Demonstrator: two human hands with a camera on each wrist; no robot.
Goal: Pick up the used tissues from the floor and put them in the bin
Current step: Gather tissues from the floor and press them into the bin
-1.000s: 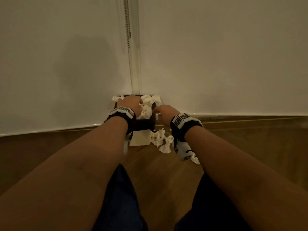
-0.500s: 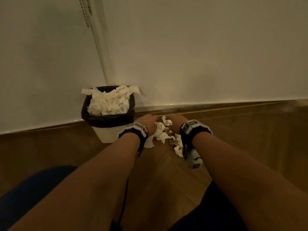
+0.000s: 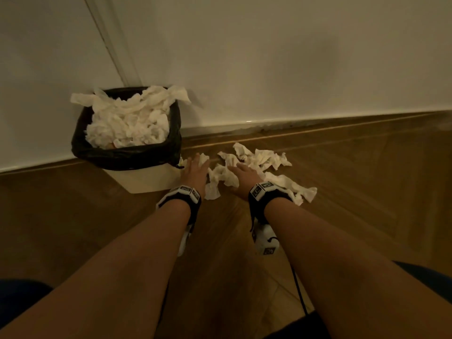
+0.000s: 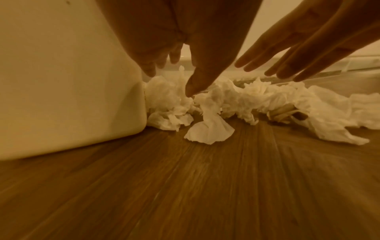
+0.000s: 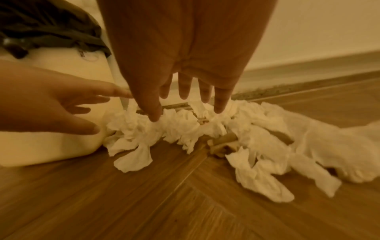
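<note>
A small white bin point(image 3: 144, 179) with a black liner point(image 3: 122, 155) stands against the wall, heaped with crumpled white tissues point(image 3: 129, 121). More used tissues point(image 3: 264, 159) lie scattered on the wooden floor just right of it. My left hand point(image 3: 195, 171) reaches down beside the bin's right side, fingers spread straight over the tissue pile point(image 4: 174, 100). My right hand point(image 3: 245, 177) hovers over the middle of the pile point(image 5: 185, 128), fingers straight and pointing down, fingertips touching the paper. Neither hand holds anything.
The white wall point(image 3: 293, 57) and skirting edge point(image 3: 318, 126) run right behind the tissues. A vertical trim strip point(image 3: 112, 40) meets the wall behind the bin. Wooden parquet floor point(image 3: 367, 192) stretches to the right and towards me. My dark trouser legs point(image 3: 22, 297) show at the bottom corners.
Both hands left the top of the bin, came down to the floor on its right, and now spread open over the scattered tissues. The head view shifted right and lower.
</note>
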